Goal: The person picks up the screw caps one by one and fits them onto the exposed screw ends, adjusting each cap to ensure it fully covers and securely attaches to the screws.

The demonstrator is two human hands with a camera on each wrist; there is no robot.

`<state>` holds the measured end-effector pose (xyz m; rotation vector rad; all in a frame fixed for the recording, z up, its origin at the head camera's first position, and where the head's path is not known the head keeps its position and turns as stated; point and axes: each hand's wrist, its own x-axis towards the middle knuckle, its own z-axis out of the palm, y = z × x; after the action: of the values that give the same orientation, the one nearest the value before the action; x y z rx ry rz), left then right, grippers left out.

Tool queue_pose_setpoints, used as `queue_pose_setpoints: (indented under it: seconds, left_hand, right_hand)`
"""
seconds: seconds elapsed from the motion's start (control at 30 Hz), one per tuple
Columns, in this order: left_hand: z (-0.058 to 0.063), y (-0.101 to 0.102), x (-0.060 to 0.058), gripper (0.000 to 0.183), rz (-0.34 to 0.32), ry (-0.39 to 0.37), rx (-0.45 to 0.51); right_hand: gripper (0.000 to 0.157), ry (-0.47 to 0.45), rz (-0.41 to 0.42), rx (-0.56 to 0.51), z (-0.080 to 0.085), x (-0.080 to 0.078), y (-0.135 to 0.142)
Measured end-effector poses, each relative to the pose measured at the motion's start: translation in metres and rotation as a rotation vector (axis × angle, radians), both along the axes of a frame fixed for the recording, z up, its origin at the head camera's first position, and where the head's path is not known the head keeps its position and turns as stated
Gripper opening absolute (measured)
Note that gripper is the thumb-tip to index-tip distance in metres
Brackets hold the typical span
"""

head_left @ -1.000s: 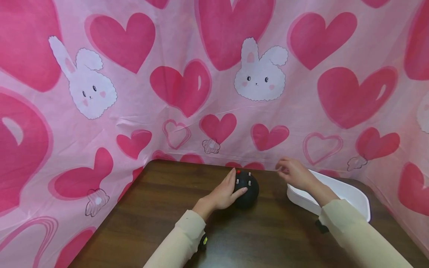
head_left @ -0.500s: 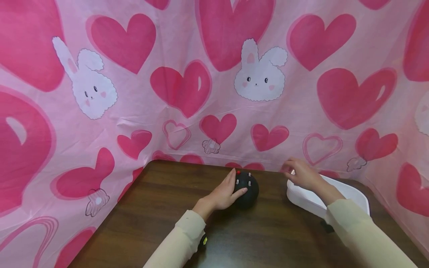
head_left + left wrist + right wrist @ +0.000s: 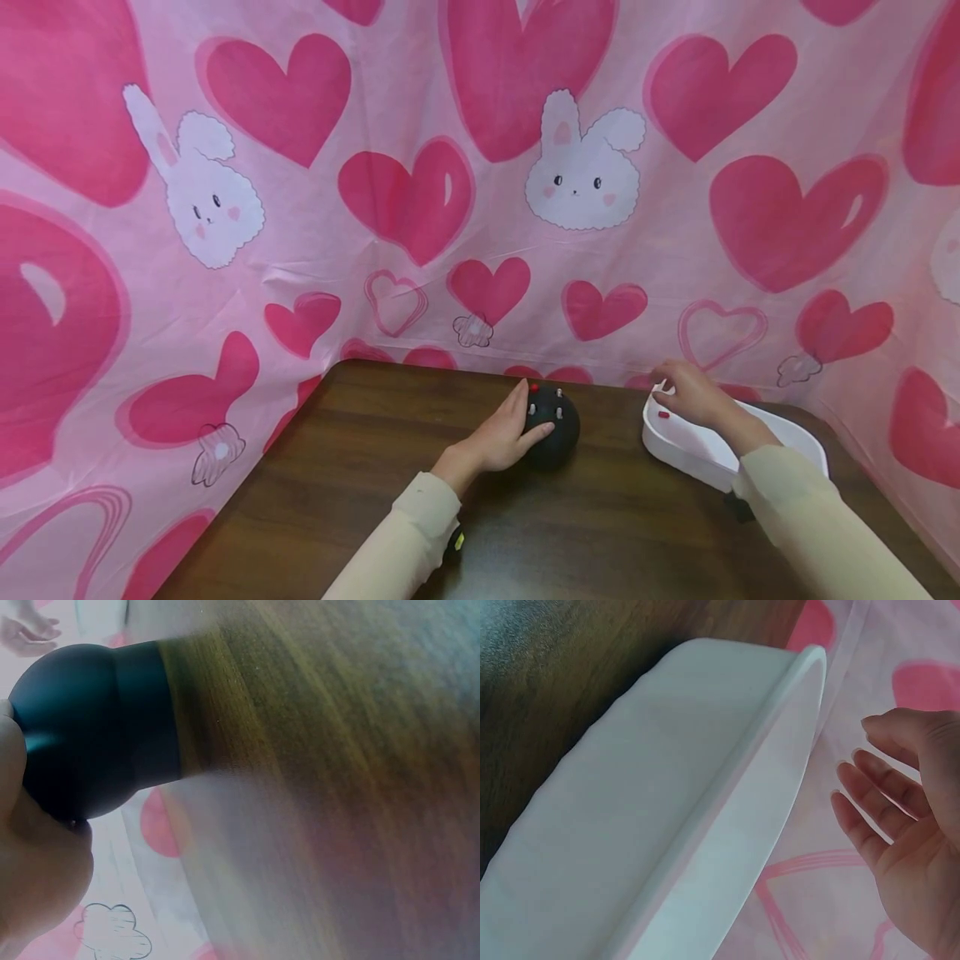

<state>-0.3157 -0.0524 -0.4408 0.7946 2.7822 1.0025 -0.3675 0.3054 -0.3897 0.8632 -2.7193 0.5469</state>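
A black ball-shaped object (image 3: 552, 446) stands on the table on a short cylindrical base (image 3: 146, 712). Several small silver pegs (image 3: 558, 413) and a red one (image 3: 534, 387) stick out of its top. My left hand (image 3: 498, 429) grips it from the left, thumb across the front and fingers along the far side. Over the far left end of a white tray (image 3: 678, 454) hovers my right hand (image 3: 690, 392), its fingers loosely bent and nothing between them in the right wrist view. Below those fingers, a small red piece (image 3: 663, 414) shows within the tray.
The brown wooden table (image 3: 375, 450) carries the ball on its base and, to the right, the tray. A pink cloth (image 3: 510, 225) with hearts and rabbits hangs close behind the table and along its sides.
My right hand has moved right, from the tray's left edge to above its inside. A small red piece now shows beneath the fingers. The left hand and the black ball stay put.
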Motion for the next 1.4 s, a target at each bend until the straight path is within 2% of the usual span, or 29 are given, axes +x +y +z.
queue_pose_setpoints:
  seconds: [0.13,0.43,0.7,1.07,1.3,1.4]
  left_hand:
    - [0.000,0.000,0.001,0.095,0.000,-0.004,0.003]
    - [-0.002,0.000,0.001,0.095,-0.002,0.005,0.001]
    - [0.000,0.000,0.003,0.094,-0.003,0.013,-0.002]
    - [-0.001,-0.001,0.002,0.094,-0.004,0.014,0.002]
    - [-0.001,-0.001,0.003,0.095,-0.009,0.014,0.000]
    - [-0.001,-0.001,0.003,0.094,-0.010,0.018,-0.003]
  right_hand:
    - [0.013,-0.055,-0.025,0.001,0.000,-0.002,0.003]
    - [0.016,-0.106,-0.013,0.068,-0.008,-0.008,0.007]
    - [0.017,-0.061,-0.017,0.079,-0.014,-0.011,0.009]
    - [0.019,-0.082,-0.023,0.103,-0.017,-0.010,0.013]
    - [0.022,-0.124,-0.066,0.115,-0.021,-0.009,0.017]
    - [0.022,-0.118,-0.047,0.108,-0.023,-0.010,0.017]
